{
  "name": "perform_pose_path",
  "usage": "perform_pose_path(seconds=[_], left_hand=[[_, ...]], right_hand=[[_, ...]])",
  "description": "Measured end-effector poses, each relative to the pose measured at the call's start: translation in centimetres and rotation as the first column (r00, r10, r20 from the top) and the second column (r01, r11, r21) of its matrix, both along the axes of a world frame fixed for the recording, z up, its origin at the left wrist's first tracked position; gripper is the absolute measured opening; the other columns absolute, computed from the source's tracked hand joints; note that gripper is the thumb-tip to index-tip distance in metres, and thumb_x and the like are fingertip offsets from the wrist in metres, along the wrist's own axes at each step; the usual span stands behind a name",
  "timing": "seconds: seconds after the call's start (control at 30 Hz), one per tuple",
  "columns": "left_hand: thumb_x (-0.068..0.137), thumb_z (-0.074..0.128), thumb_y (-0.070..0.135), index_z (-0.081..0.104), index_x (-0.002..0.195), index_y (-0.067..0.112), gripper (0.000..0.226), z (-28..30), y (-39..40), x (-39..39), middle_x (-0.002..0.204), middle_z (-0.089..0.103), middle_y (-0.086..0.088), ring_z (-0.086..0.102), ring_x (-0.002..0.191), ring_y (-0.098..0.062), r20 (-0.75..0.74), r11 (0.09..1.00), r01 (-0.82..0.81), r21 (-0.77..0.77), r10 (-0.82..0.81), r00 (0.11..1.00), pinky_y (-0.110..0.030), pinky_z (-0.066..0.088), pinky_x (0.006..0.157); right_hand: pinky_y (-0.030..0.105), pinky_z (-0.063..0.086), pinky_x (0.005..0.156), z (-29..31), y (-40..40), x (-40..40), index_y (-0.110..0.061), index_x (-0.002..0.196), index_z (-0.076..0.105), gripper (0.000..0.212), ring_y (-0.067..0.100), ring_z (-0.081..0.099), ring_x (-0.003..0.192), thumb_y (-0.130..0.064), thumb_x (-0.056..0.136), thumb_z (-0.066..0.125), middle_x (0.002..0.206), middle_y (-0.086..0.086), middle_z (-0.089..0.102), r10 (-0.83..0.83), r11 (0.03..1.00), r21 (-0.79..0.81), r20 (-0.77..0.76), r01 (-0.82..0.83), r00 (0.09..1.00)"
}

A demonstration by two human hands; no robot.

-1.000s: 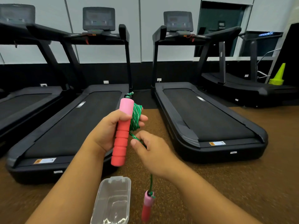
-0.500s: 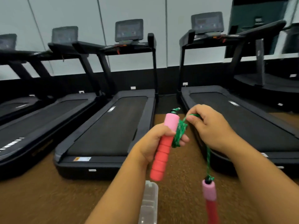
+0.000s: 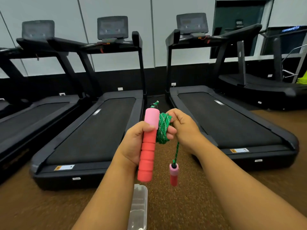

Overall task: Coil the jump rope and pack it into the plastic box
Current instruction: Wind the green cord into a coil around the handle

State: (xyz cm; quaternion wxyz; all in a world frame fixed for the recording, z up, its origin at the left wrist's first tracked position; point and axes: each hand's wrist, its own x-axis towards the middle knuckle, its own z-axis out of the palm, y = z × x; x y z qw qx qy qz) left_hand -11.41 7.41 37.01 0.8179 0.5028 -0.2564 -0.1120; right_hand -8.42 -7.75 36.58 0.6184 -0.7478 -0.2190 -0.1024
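Observation:
My left hand grips an upright jump rope handle, pink at the top and coral red below. Several turns of green rope are coiled around that handle and my left fingers. My right hand pinches the rope at the top right of the coil. A short length of rope drops from it to the second handle, which dangles free. A clear plastic box lies on the brown floor below my hands, seen edge-on.
Several black treadmills stand in a row ahead on the brown gym floor, with another treadmill at right. A grey wall is behind them. Yellow-green cones peek in at the far right edge.
My right hand went up from below the coil to its top right, laying on another turn. The dangling handle has risen and hangs on a shorter length. The camera has swung around.

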Motion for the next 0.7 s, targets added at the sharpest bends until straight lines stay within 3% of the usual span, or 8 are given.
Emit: perform_pose_path(seconds=[0.07, 0.17, 0.27, 0.33, 0.43, 0.53, 0.63, 0.7], left_hand=[[0.061, 0.065, 0.022, 0.058, 0.109, -0.013, 0.06, -0.1, 0.1, 0.0, 0.089, 0.068, -0.027, 0.068, 0.074, -0.031, -0.026, 1.0, 0.018, -0.02, -0.019, 0.999, -0.024, 0.055, 0.062], [0.059, 0.069, 0.022, 0.059, 0.109, -0.014, 0.062, -0.1, 0.2, 0.2, 0.091, 0.067, -0.028, 0.067, 0.075, -0.033, -0.026, 0.999, 0.002, -0.037, -0.003, 1.0, -0.026, 0.056, 0.063], [0.065, 0.056, 0.018, 0.072, 0.085, -0.007, 0.036, 0.2, -0.1, 0.0, 0.075, 0.069, -0.023, 0.067, 0.057, -0.025, -0.017, 1.0, -0.01, -0.027, 0.01, 1.0, -0.019, 0.053, 0.049], [0.071, 0.042, 0.012, 0.075, 0.076, -0.005, 0.037, 0.0, -0.1, -0.1, 0.07, 0.07, -0.019, 0.067, 0.051, -0.021, -0.023, 0.997, -0.006, -0.072, 0.004, 1.0, -0.016, 0.049, 0.043], [0.07, 0.056, 0.019, 0.059, 0.116, -0.013, 0.056, 0.5, -0.3, -0.3, 0.103, 0.066, -0.029, 0.068, 0.08, -0.031, -0.048, 0.989, 0.007, -0.146, -0.014, 0.999, -0.026, 0.056, 0.067], [0.062, 0.069, 0.028, 0.047, 0.13, -0.01, 0.081, 0.7, -0.3, -0.3, 0.119, 0.061, -0.03, 0.064, 0.095, -0.033, -0.043, 0.994, -0.024, -0.109, 0.02, 0.999, -0.04, 0.052, 0.088], [0.062, 0.071, 0.03, 0.046, 0.134, -0.004, 0.084, 0.6, -0.1, 0.0, 0.131, 0.056, -0.027, 0.064, 0.104, -0.029, -0.053, 0.992, -0.014, -0.122, 0.007, 0.999, -0.037, 0.054, 0.082], [0.063, 0.069, 0.028, 0.047, 0.134, -0.002, 0.081, 0.5, 0.0, 0.0, 0.134, 0.055, -0.024, 0.063, 0.107, -0.026, -0.07, 0.993, -0.021, -0.113, 0.013, 0.997, -0.034, 0.056, 0.072]], right_hand=[[0.035, 0.042, 0.058, -0.4, 0.0, 0.2, -0.026, 0.072, 0.049, 0.037, 0.016, 0.043, 0.052, -0.02, 0.104, 0.03, 0.052, -0.008, 0.045, 0.007, 1.0, 0.006, -0.03, -0.007, 1.0], [0.039, 0.042, 0.066, -1.0, 0.1, 0.5, -0.017, 0.091, 0.056, 0.029, 0.014, 0.045, 0.06, -0.028, 0.103, 0.032, 0.054, -0.015, 0.05, -0.063, 0.997, -0.057, -0.031, 0.061, 0.998], [0.027, 0.04, 0.072, -1.8, 0.4, 0.4, -0.017, 0.109, 0.06, 0.027, 0.003, 0.048, 0.069, -0.01, 0.101, 0.035, 0.066, -0.021, 0.055, -0.082, 0.994, -0.071, -0.057, 0.078, 0.995], [0.016, 0.041, 0.075, -2.2, 0.7, -0.6, -0.025, 0.118, 0.058, 0.031, -0.001, 0.051, 0.085, -0.009, 0.102, 0.036, 0.089, -0.021, 0.058, -0.102, 0.99, -0.1, -0.059, 0.096, 0.993], [0.016, 0.04, 0.067, -2.9, 1.1, -1.9, -0.028, 0.122, 0.054, 0.028, 0.001, 0.05, 0.079, -0.016, 0.103, 0.036, 0.093, -0.013, 0.057, -0.163, 0.971, -0.189, -0.081, 0.145, 0.983], [0.027, 0.042, 0.071, -3.7, 1.4, -2.5, -0.031, 0.118, 0.054, 0.024, 0.011, 0.054, 0.087, -0.021, 0.103, 0.038, 0.097, -0.008, 0.059, -0.176, 0.946, -0.283, -0.029, 0.16, 0.984], [0.031, 0.043, 0.062, -4.3, 1.4, -3.1, -0.024, 0.107, 0.052, 0.016, 0.014, 0.053, 0.072, -0.029, 0.103, 0.036, 0.086, -0.004, 0.059, -0.161, 0.908, -0.389, 0.021, 0.157, 0.987], [0.039, 0.047, 0.07, -4.6, 1.3, -3.5, -0.023, 0.105, 0.051, 0.017, 0.021, 0.056, 0.077, -0.031, 0.102, 0.036, 0.091, 0.001, 0.062, -0.151, 0.875, -0.453, 0.075, 0.168, 0.986]])
